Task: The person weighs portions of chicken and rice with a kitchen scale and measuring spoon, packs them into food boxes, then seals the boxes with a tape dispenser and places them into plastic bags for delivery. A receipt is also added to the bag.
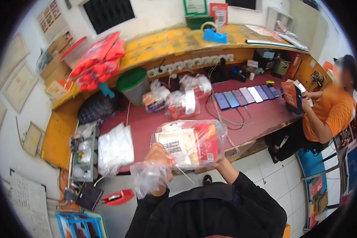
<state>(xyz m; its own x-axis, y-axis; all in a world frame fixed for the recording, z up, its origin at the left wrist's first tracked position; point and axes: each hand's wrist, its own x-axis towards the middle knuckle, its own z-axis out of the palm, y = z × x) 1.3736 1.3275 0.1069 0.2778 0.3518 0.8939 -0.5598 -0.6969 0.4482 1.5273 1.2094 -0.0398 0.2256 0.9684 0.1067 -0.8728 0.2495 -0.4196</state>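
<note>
A clear plastic bag point(214, 131) with a red box and a pale printed paper point(176, 146) inside is held up over the front edge of the red-topped table point(142, 115). My left hand point(159, 158) is closed on the bag's left side, with loose plastic bunched below it. At the lower right, my right hand point(220, 160) grips the bag from beneath, its fingers mostly hidden. Beyond the bag lie several wrapped packages point(182, 104). Flat plastic bags point(116, 146) lie to the left.
Several phones point(240, 97) lie in a row at the right, near cables point(236, 121). A person in orange point(335, 111) holds a dark bag point(291, 97). A green-lidded bin point(133, 85) stands at the back. A red tape dispenser point(118, 197) sits front left.
</note>
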